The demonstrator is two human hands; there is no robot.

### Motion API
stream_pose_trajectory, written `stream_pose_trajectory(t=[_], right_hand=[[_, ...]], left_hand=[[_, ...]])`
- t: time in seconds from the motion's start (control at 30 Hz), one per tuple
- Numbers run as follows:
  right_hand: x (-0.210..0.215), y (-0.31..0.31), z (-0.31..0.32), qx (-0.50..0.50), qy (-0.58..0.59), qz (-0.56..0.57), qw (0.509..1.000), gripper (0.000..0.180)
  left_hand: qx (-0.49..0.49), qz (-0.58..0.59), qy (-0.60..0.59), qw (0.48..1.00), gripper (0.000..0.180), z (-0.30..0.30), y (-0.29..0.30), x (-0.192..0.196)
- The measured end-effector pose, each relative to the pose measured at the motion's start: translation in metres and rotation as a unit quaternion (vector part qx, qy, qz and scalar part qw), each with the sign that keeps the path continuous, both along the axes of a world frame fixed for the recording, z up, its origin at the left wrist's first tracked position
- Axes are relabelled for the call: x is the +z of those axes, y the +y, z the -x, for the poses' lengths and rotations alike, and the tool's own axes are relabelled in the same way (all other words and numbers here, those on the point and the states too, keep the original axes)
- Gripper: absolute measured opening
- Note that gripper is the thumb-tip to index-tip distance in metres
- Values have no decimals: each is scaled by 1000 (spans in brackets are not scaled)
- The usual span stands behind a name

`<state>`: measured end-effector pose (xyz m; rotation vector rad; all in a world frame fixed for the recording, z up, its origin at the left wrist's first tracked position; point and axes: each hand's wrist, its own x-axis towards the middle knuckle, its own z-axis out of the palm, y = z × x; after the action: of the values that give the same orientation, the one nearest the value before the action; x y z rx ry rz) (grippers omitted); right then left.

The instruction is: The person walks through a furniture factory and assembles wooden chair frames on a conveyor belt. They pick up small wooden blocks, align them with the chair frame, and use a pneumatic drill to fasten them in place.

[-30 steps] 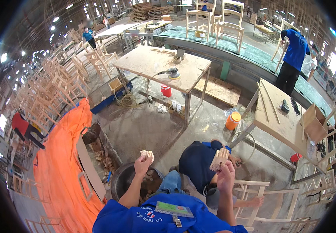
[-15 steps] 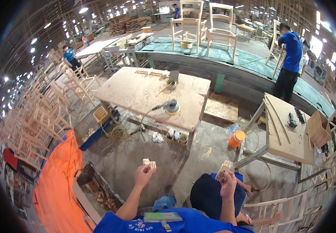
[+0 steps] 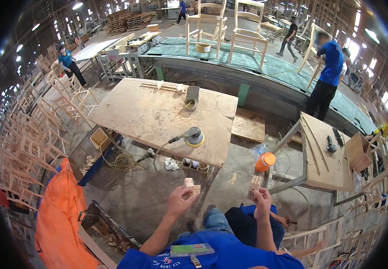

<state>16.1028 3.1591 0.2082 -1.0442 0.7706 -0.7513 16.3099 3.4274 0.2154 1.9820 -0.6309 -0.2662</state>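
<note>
A small pale wood block [image 3: 190, 186] is grasped in the fingers of the left hand [image 3: 179, 201], raised at about 7 o'clock. Above it, at 12 o'clock from the hand, a sander [image 3: 193, 136] is seen lying on the wooden counter [image 3: 144, 114]. At 5 o'clock, a second wood block [image 3: 255, 184] is pinched by the right hand [image 3: 262, 199], with an orange container [image 3: 264, 162] just above on the floor.

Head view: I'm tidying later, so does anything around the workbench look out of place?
Yes. A hose lies in a loose tangle on the floor under the workbench, with small scraps scattered beside it. Both hands, left hand and right hand, hold small wooden blocks.
</note>
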Motion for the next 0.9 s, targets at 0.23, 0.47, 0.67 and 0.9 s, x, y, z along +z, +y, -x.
stream_pose_trajectory(t=[0.23, 0.47, 0.67, 0.9], right_hand=[[-16, -106, -24, -37, -11, 51, 998, 18], [-29, -285, -72, -75, -4, 33, 997, 17], [-10, -424, -106, -38, 20, 14, 999, 19], [-1, -516, -169, 18, 43, 15, 999, 23]], left_hand=[[-64, 28, -64, 995, 37, -50, -123, 1], [-50, 4, -88, 995, 33, -120, -302, -1], [-1, -22, -44, 999, 29, -178, -429, -3], [75, -87, -126, 985, 26, -246, -491, -23]])
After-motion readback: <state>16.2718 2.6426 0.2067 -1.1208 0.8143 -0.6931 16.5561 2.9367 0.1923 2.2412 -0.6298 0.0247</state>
